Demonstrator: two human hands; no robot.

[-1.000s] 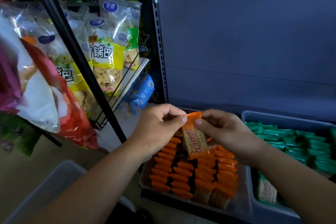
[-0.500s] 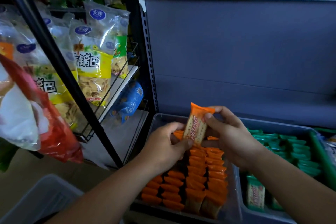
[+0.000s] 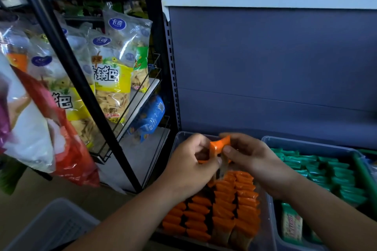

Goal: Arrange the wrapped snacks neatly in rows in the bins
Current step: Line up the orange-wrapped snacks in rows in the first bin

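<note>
One orange-wrapped snack (image 3: 218,146) is pinched between my left hand (image 3: 190,166) and my right hand (image 3: 254,162), above the far end of a clear bin (image 3: 179,138). Both hands grip it; its lower part is blurred and partly hidden by my fingers. Under my hands the bin holds several orange snacks (image 3: 224,208) standing on edge in three rows. To the right a second bin (image 3: 306,143) holds rows of green-wrapped snacks (image 3: 326,173), with one green snack (image 3: 290,224) lying flat near its front.
A black wire rack (image 3: 130,108) on the left holds large yellow chip bags (image 3: 111,79) and a blue packet (image 3: 152,118). Red-and-white bags (image 3: 51,134) hang close at far left. A grey basket (image 3: 55,226) sits at lower left. A blue-grey shelf back panel (image 3: 265,67) rises behind the bins.
The orange snack has dropped lower and turned from upright, label facing me, to edge-on between both hands. The camera view has shifted slightly downward and closer.
</note>
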